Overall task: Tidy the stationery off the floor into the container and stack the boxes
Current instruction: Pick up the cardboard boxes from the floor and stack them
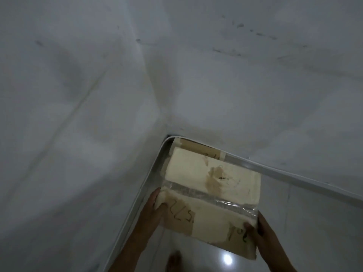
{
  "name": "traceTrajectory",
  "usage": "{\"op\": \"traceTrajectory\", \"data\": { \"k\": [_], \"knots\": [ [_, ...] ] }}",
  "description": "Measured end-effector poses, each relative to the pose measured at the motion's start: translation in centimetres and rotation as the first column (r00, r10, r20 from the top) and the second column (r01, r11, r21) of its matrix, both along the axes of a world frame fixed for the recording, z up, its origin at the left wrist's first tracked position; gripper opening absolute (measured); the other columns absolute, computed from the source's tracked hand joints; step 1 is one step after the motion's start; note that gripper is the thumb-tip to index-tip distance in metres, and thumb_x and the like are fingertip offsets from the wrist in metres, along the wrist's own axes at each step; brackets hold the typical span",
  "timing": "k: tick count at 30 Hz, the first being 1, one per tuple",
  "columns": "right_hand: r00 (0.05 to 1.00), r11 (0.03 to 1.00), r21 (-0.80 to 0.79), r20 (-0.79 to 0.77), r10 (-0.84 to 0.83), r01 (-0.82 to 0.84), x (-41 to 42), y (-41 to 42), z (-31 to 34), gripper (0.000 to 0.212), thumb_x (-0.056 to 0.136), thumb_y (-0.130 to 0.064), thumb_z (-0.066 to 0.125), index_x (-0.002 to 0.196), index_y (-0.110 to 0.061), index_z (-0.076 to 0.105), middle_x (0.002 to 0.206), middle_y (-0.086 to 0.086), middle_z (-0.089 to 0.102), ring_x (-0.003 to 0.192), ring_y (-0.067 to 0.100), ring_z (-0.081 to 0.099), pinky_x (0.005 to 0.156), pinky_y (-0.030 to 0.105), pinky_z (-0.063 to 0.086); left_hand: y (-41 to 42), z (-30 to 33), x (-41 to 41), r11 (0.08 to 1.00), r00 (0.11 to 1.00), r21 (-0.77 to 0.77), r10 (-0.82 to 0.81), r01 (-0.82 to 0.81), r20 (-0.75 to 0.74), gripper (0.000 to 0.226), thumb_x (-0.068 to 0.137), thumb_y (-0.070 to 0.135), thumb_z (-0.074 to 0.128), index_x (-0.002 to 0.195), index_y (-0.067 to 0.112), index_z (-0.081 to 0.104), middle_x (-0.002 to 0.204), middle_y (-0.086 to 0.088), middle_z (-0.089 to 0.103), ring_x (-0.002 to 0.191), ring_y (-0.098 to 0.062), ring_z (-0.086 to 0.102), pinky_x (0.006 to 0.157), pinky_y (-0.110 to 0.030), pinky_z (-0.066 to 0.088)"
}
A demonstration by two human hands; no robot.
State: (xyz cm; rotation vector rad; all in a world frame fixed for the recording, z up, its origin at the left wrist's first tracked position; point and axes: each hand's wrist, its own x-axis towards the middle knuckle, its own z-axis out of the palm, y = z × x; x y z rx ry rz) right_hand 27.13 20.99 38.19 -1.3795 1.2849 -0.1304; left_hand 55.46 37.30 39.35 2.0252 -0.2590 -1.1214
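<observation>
Boxes: top box (212,191), cream w/ clear tape across the lid, is held over a second box (196,147) tucked into the room corner at 12 o'clock. Left hand (155,211) grips its 9 o'clock edge, thumb on the lid; right hand (261,234) grips the 4 o'clock corner, fingers wrapped round the side. Looks like the stacking step (no stationery or container in view). Next: lower it square onto the lower box, edges aligned w/ walls (78,95), then let go. Foot (173,261) at 6 o'clock on the floor (314,222).
</observation>
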Motion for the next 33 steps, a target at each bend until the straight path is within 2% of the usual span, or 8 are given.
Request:
{"op": "traceTrajectory", "data": {
  "k": [5,8,11,15,21,26,30,33],
  "knots": [
    [0.997,0.997,-0.004,-0.010,-0.074,0.074,5.3,-2.1,-3.6,0.049,0.090,-0.007,0.061,0.136,-0.016,0.048,0.119,0.009,0.065,0.098,0.019,0.066,0.079,0.030,0.054,-4.6,-3.6,5.2,0.998,0.997,-0.024,-0.056,0.057,0.048,0.047,0.095,0.013,0.051,0.138,0.029,0.040,0.130,0.008,0.046,0.109,-0.004,0.046,0.073,-0.002,0.040],
    [0.995,0.995,-0.017,-0.025,-0.098,0.098,8.2,-4.1,-5.8,0.047,0.091,-0.014,0.061,0.136,-0.021,0.049,0.109,0.007,0.070,0.094,0.025,0.068,0.089,0.045,0.052,-7.3,-5.1,7.5,0.998,0.998,-0.060,-0.017,0.021,0.059,0.054,0.090,0.026,0.056,0.141,0.023,0.038,0.131,0.007,0.044,0.114,-0.007,0.044,0.088,-0.015,0.037],
    [0.993,0.993,-0.033,-0.027,-0.113,0.113,10.2,-6.5,-7.2,0.042,0.092,-0.022,0.059,0.132,-0.027,0.051,0.095,0.001,0.072,0.082,0.021,0.070,0.083,0.047,0.056,-9.8,-5.9,9.3,0.994,0.998,-0.090,-0.061,0.062,0.010,0.061,0.079,0.036,0.053,0.138,0.027,0.037,0.129,0.009,0.043,0.116,-0.008,0.045,0.092,-0.022,0.039],
    [0.996,0.995,-0.039,0.015,-0.093,0.093,12.3,-9.5,-9.3,0.040,0.092,-0.029,0.057,0.131,-0.032,0.050,0.107,-0.001,0.069,0.092,0.020,0.068,0.085,0.051,0.055,-12.9,-8.2,11.4,0.980,0.998,-0.194,-0.057,0.053,-0.016,0.040,0.094,0.012,0.054,0.126,0.031,0.041,0.121,0.007,0.049,0.095,-0.001,0.053,0.069,-0.003,0.043],
    [0.999,0.999,-0.006,0.023,-0.036,0.036,12.6,-10.3,-11.7,0.045,0.093,-0.031,0.053,0.137,-0.029,0.045,0.121,0.000,0.063,0.106,0.022,0.063,0.090,0.052,0.052,-12.9,-11.3,12.2,0.982,0.998,-0.180,-0.057,0.050,-0.035,0.073,0.073,0.033,0.045,0.144,0.023,0.031,0.135,0.003,0.043,0.123,-0.017,0.045,0.100,-0.031,0.039],
    [0.996,0.998,0.039,0.064,-0.059,0.056,12.5,-10.2,-12.5,0.042,0.095,-0.026,0.051,0.136,-0.032,0.046,0.120,-0.002,0.064,0.107,0.020,0.063,0.090,0.048,0.054,-13.0,-13.3,12.5,0.978,0.999,-0.209,-0.037,0.028,-0.039,0.066,0.078,0.032,0.046,0.142,0.026,0.031,0.134,0.005,0.043,0.117,-0.011,0.048,0.089,-0.021,0.044],
    [0.996,0.996,0.020,-0.013,-0.083,0.083,13.0,-10.3,-12.6,0.043,0.096,-0.025,0.050,0.138,-0.032,0.044,0.125,0.001,0.061,0.113,0.026,0.059,0.093,0.051,0.051,-13.2,-14.4,12.7,0.977,0.999,-0.209,-0.048,0.044,-0.015,0.046,0.097,0.005,0.041,0.131,0.034,0.032,0.123,0.010,0.046,0.096,0.013,0.054,0.069,-0.003,0.046],
    [0.993,0.996,0.022,-0.079,-0.087,0.089,13.1,-10.3,-12.1,0.048,0.095,-0.028,0.054,0.141,-0.032,0.041,0.131,0.005,0.057,0.114,0.026,0.057,0.094,0.050,0.051,-13.3,-14.1,12.8,0.994,0.999,-0.101,-0.042,0.043,0.011,0.055,0.093,0.017,0.048,0.143,0.028,0.027,0.144,-0.001,0.039,0.124,-0.008,0.048,0.100,-0.021,0.041]
  ]
}}
